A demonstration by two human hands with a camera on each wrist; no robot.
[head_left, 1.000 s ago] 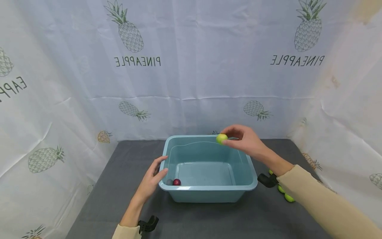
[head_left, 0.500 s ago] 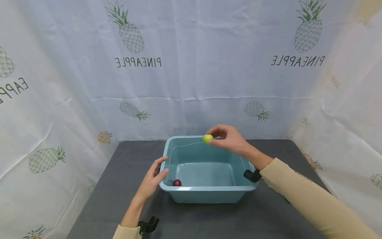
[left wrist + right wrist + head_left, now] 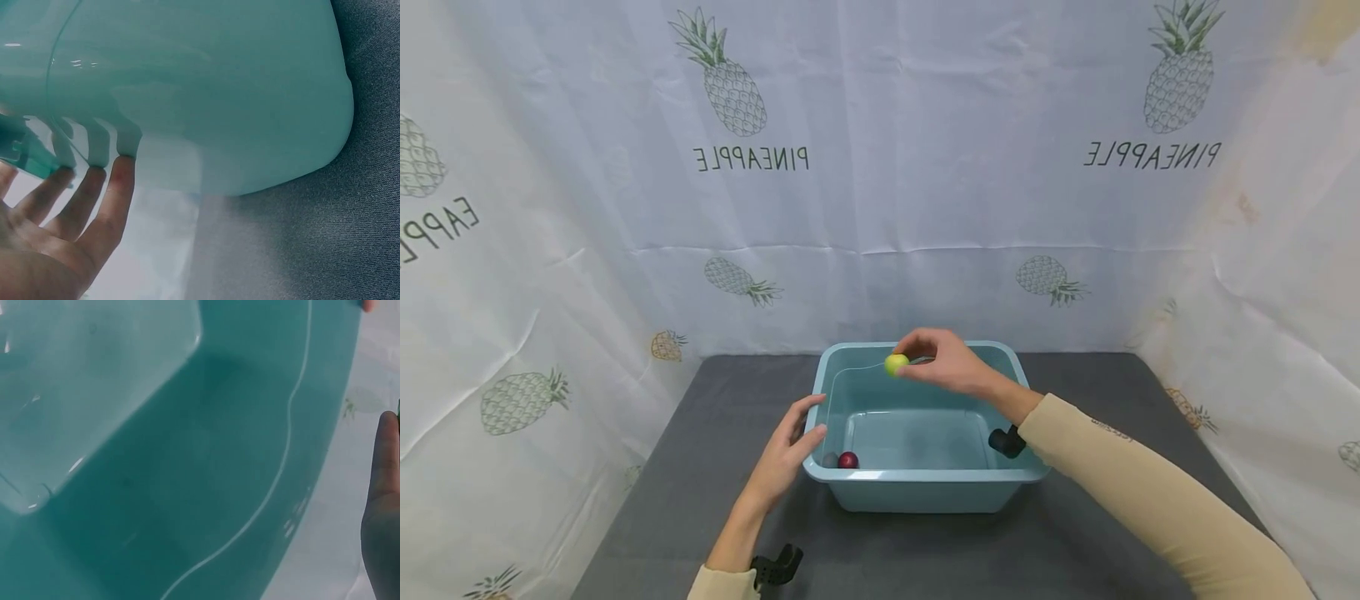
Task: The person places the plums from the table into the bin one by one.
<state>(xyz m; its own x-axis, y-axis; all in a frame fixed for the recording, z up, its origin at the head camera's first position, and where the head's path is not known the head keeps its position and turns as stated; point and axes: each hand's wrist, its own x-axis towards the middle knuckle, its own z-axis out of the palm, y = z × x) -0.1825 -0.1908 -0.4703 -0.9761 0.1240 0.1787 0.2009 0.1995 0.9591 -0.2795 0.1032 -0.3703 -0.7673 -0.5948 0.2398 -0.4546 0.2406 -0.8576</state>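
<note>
Pinching a small yellow-green ball [image 3: 897,364] between its thumb and fingers, the right hand [image 3: 943,362] reaches in from the right over the rear half of the light blue basin [image 3: 925,492]. The ball appears against the basin's back wall, a little left of its middle; how high it is above the basin's floor I cannot tell. In the right wrist view, one straight digit shows beyond the basin's edge, with only a sliver of green at its tip.

The left hand [image 3: 786,446] is at the basin's left side, its thumb and index fingertip up at the rim. The left wrist view shows the other fingers fairly straight and spread, their tips touching the basin's outer wall without curling round it.

Inside the basin, in its front left corner, lie a dark red ball [image 3: 847,460] and a grey ball [image 3: 829,460], the grey one just beside the red, on its left. A pale wavy line runs along the basin's inner wall.

The basin stands upright on a dark grey counter [image 3: 730,433]. Beige sleeves cover both forearms: the right sleeve [image 3: 1120,467] crosses in front of the basin's right side, and the left sleeve [image 3: 722,586] shows in front of its left. Each wrist carries a black device, the right one [image 3: 1007,442] seen against the basin's right end. Behind the basin hangs a pale cloth [image 3: 910,192] printed with pineapples and the word PINEAPPLE in reverse.
</note>
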